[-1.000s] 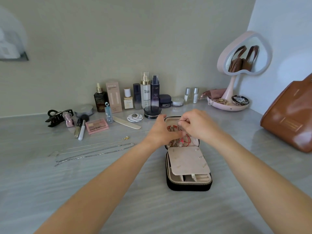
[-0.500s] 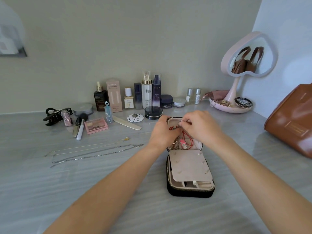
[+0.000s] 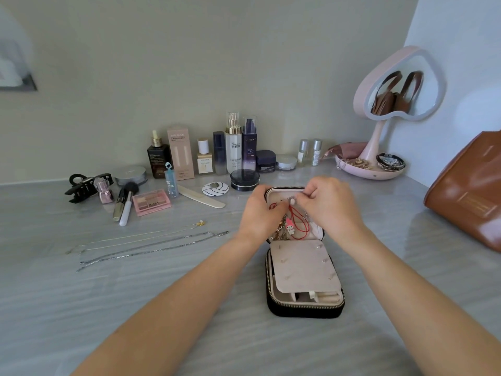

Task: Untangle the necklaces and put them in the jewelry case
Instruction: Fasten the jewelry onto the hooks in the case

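A black jewelry case (image 3: pixel 306 310) lies open in the middle of the grey table, its lid propped up at the far end. Both hands are at the lid. My left hand (image 3: pixel 260 213) and my right hand (image 3: pixel 330 204) pinch a thin silver chain (image 3: pixel 291 198) against the top of the lid's lining. A red cord necklace (image 3: pixel 301 223) with a pink charm and some gold chains hang inside the lid. Left of the case, a thin gold necklace (image 3: pixel 135 238) and a silver chain necklace (image 3: pixel 151 249) lie stretched out straight.
Cosmetic bottles and jars (image 3: pixel 233 147) line the back wall, with a hair claw (image 3: pixel 84 185), brushes and a pink palette (image 3: pixel 151 202) in front. A pink heart mirror with a jewelry dish (image 3: pixel 371 169) stands back right. A brown bag (image 3: pixel 471 191) leans at right.
My hands stay at the lid with the chain; their fingers shifted slightly toward its top edge. More of the red cord and pink charm shows below them. The view moved a little.
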